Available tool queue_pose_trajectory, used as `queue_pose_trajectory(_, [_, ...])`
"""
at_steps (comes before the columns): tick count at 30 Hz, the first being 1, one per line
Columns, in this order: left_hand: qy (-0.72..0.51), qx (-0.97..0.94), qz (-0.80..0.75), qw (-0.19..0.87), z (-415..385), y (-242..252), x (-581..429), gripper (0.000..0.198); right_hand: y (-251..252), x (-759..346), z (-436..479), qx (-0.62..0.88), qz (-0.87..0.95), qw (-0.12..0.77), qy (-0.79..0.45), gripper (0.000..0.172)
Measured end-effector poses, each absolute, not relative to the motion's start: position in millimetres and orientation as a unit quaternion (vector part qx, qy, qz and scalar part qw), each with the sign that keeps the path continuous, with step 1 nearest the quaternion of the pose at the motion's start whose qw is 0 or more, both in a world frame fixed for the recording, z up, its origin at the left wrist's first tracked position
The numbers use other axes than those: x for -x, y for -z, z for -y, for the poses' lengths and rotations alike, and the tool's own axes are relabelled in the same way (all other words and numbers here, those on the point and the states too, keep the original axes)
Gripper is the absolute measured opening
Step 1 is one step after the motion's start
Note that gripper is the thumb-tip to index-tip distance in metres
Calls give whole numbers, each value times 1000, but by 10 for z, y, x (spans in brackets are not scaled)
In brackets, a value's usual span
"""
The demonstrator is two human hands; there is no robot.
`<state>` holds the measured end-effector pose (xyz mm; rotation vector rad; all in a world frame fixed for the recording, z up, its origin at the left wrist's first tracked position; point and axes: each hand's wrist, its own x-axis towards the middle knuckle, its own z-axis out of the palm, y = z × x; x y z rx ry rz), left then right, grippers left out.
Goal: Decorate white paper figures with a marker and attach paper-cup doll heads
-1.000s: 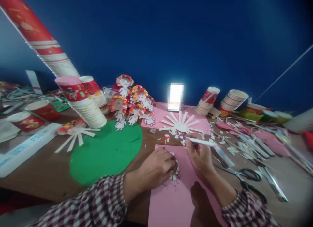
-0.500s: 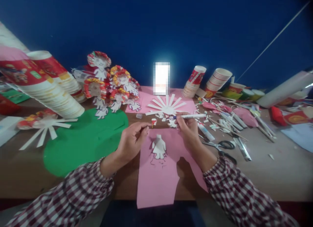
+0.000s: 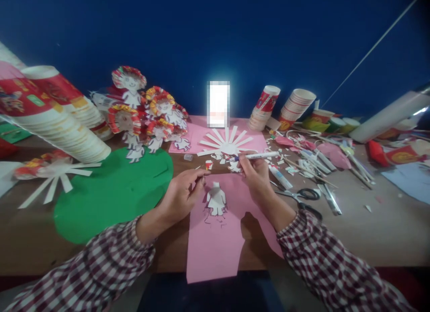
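Note:
My right hand [image 3: 257,175] is closed around a white marker pen [image 3: 264,155], whose dark blue end points left. Over the upper left edge of a pink paper sheet [image 3: 211,253] is my left hand [image 3: 184,191], its thumb and fingers curled near each other. A small dark bit shows at its fingertips, too small to name. Between the hands, a white paper cutout figure [image 3: 216,200] lies on the pink sheet, with dark pen lines around its lower part. White paper scraps [image 3: 234,166] lie just beyond the right fingertips.
Scissors [image 3: 307,194] and a glue tube [image 3: 281,177] lie right of my right hand. A green paper shape [image 3: 110,200] spreads at left, below several paper dolls [image 3: 129,88]. Cup stacks [image 3: 74,123] lean at left; others [image 3: 297,106] stand behind. A strip fan [image 3: 229,147] lies ahead.
The view has shifted slightly, so everything sits a little further left and higher. The fingers of my left hand have loosened a little. The marker remains in my right hand.

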<state>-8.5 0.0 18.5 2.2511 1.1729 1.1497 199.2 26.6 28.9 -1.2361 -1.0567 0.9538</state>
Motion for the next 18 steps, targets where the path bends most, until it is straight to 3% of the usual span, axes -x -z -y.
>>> queue_pose_trajectory(6, [-396,-806,-401,181,16,-209,51,18,-290,-1985,-271,514,450,605,-409,17])
queue_pose_trajectory(14, [-374,-829,-368,196,16,-195,42,13,-278,-1983,-282,511,455,604,-408,19])
queue_pose_trajectory(18, [-371,-828,-372,197,8,-182,46,13,-236,-2010,-302,516,468,600,-393,27])
